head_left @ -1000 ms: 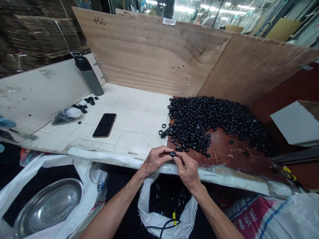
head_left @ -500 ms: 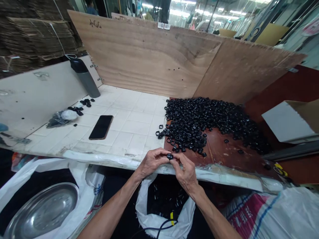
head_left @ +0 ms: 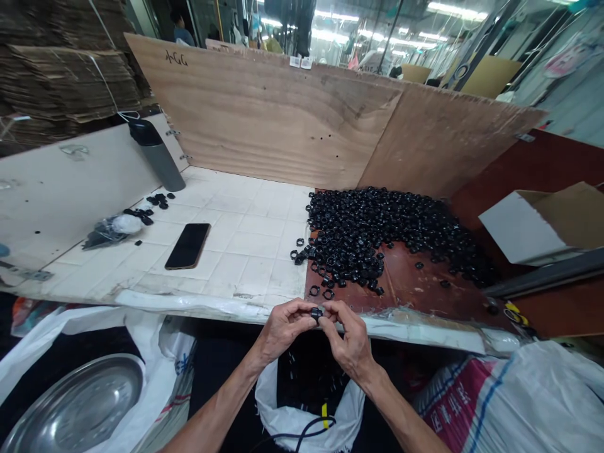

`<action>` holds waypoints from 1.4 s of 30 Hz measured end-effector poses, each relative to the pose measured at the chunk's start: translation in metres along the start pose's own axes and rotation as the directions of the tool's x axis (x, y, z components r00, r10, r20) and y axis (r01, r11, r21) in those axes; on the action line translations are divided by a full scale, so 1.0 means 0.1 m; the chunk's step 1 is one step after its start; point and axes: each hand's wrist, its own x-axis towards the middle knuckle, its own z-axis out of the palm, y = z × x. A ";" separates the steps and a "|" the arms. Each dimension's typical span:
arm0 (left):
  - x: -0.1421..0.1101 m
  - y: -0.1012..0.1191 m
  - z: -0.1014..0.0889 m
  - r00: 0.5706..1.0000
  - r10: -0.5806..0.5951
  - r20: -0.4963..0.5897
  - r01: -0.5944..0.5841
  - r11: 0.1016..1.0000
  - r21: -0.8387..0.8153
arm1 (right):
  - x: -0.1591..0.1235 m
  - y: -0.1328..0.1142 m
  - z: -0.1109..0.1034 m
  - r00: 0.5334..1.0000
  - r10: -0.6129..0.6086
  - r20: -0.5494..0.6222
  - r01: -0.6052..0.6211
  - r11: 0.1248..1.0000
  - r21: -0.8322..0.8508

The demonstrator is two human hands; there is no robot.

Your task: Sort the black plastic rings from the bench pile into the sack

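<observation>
Between my two hands, at the table's front edge, is a small black ring-shaped plastic part [head_left: 316, 313]. My left hand [head_left: 286, 327] pinches it from the left with thumb and fingertips. From the other side my right hand [head_left: 348, 336] grips the same part, also with thumb and fingertips. Just beyond the hands, a few loose black rings [head_left: 328, 294] lie on the brown surface, in front of a large pile of similar black parts [head_left: 377, 226]. Below the hands hangs a white sack [head_left: 268, 402] with dark parts inside.
On the white tabletop [head_left: 245, 229] lie a phone [head_left: 187, 246] and a plastic bag [head_left: 111, 229] with black bits. A grey bottle [head_left: 158, 157] leans at the back left. An open carton [head_left: 523, 226] stands right. A metal basin [head_left: 85, 402] sits low left; a wooden board [head_left: 264, 113] closes the back.
The camera view has shifted slightly. Both hands have come a little down and nearer with the black part still pinched between them, uncovering loose rings on the table.
</observation>
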 end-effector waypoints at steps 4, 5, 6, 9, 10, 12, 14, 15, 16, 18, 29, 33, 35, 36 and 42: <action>-0.04 -0.01 0.00 1.000 0.009 0.004 -0.009 1.000 0.003 | -0.03 -0.02 0.01 0.991 0.125 0.042 -0.126 0.991 0.033; -0.05 -0.01 0.01 1.000 0.012 0.000 -0.012 1.000 0.001 | -0.04 -0.03 0.01 0.988 0.147 0.046 -0.149 0.988 0.049; -0.06 -0.01 0.02 1.000 0.004 -0.001 -0.004 1.000 -0.007 | -0.04 -0.04 0.01 0.990 0.131 0.047 -0.134 0.989 0.060; -0.08 0.01 0.03 0.999 -0.036 0.008 0.036 0.998 -0.044 | -0.05 -0.07 0.01 0.999 0.000 0.041 -0.002 0.999 0.049; -0.09 0.02 0.03 1.000 -0.025 0.003 0.025 0.999 -0.022 | -0.06 -0.07 0.01 0.999 0.018 0.049 -0.021 0.999 0.048; -0.09 0.02 0.03 0.999 0.049 -0.014 -0.047 0.995 0.092 | -0.07 -0.06 0.01 0.982 0.165 0.092 -0.172 0.982 0.073; -0.09 0.03 0.03 0.994 0.109 -0.014 -0.104 0.976 0.190 | -0.08 -0.06 0.01 0.952 0.283 0.118 -0.295 0.950 0.103; -0.09 0.04 0.03 0.995 0.100 -0.007 -0.097 0.977 0.191 | -0.08 -0.07 0.00 0.956 0.275 0.105 -0.286 0.952 0.112; -0.10 0.05 0.03 0.998 0.067 0.004 -0.067 0.986 0.155 | -0.08 -0.08 -0.01 0.972 0.220 0.076 -0.228 0.967 0.112; -0.10 0.09 0.05 0.999 -0.032 0.026 0.031 0.999 0.033 | -0.08 -0.13 -0.03 0.998 0.054 0.007 -0.055 0.994 0.097; -0.11 -0.05 -0.07 0.803 0.500 0.324 -0.586 0.564 0.581 | -0.08 -0.17 0.13 0.722 0.592 0.359 -0.645 0.388 0.658; -0.10 0.01 -0.15 0.667 0.465 0.582 -0.745 0.410 0.527 | -0.16 -0.01 0.09 0.617 0.556 0.556 -0.778 0.325 0.538; -0.13 0.12 -0.16 0.676 0.385 0.628 -0.732 0.453 0.509 | -0.22 0.10 0.00 0.671 0.531 0.517 -0.741 0.461 0.488; -0.15 0.17 -0.16 0.707 0.324 0.628 -0.693 0.496 0.524 | -0.24 0.18 -0.06 0.731 0.526 0.435 -0.682 0.563 0.466; 0.04 0.10 -0.21 0.924 0.258 0.283 -0.379 0.505 0.776 | 0.00 0.74 -0.72 0.895 0.255 -0.367 -0.323 0.936 -0.139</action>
